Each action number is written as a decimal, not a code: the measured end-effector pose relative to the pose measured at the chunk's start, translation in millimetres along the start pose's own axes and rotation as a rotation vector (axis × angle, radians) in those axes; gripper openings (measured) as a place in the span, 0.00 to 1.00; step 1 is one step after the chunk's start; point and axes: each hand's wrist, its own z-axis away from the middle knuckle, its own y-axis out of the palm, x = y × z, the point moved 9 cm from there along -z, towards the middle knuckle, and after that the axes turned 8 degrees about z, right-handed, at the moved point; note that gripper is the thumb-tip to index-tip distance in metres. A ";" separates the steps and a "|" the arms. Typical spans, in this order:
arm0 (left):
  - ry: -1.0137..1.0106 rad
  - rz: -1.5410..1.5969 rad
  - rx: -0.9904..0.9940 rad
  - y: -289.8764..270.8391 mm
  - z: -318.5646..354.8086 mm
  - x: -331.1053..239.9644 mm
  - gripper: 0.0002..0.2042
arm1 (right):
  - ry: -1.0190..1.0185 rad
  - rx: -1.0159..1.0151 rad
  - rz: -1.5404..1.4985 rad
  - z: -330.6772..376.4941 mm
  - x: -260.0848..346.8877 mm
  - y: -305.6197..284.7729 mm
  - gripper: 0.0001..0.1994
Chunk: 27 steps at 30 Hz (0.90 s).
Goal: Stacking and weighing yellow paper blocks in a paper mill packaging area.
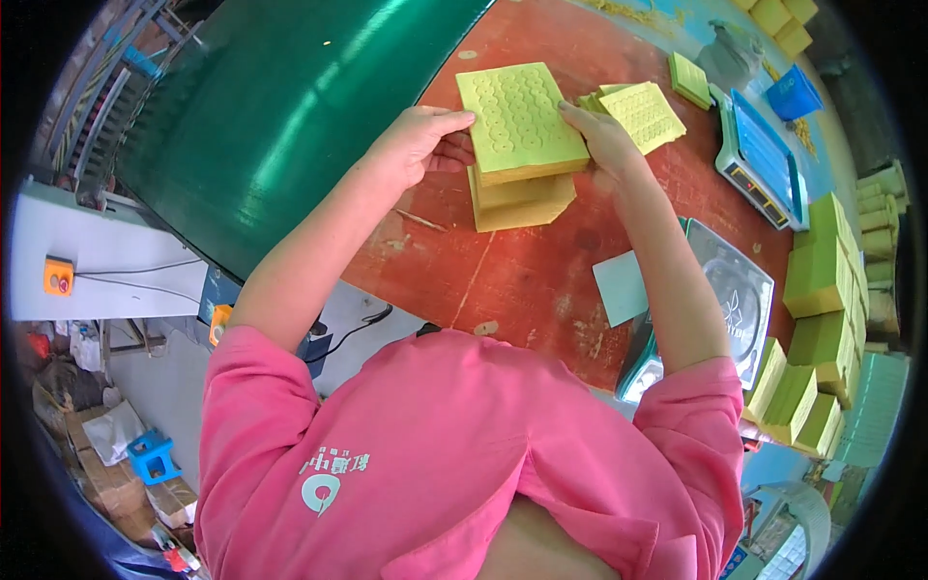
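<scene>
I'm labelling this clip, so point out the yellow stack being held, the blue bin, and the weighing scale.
yellow stack (520,121), head view, middle of its top sheet
blue bin (793,94), head view, its side wall
weighing scale (764,155), head view, its flat platform

Two hands (416,145) — two weighing scales (764,159), one blue tub (795,95), one orange button box (58,276).

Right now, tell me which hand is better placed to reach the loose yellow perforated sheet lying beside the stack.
Right hand. It grips the stack of yellow sheets on the side nearest the loose perforated sheet; the left hand holds the far side.
</scene>
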 end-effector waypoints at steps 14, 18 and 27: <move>0.060 -0.087 -0.078 -5.0 -5.0 6.1 0.10 | -0.013 0.080 0.231 -9.7 -6.6 -15.9 0.10; 0.084 -0.086 -0.070 -4.1 -3.7 7.3 0.10 | 0.007 0.110 0.245 -12.2 -12.6 -16.2 0.10; 0.090 -0.106 -0.074 -6.1 -2.1 15.1 0.10 | -0.026 0.079 0.174 -10.6 -19.9 -18.3 0.09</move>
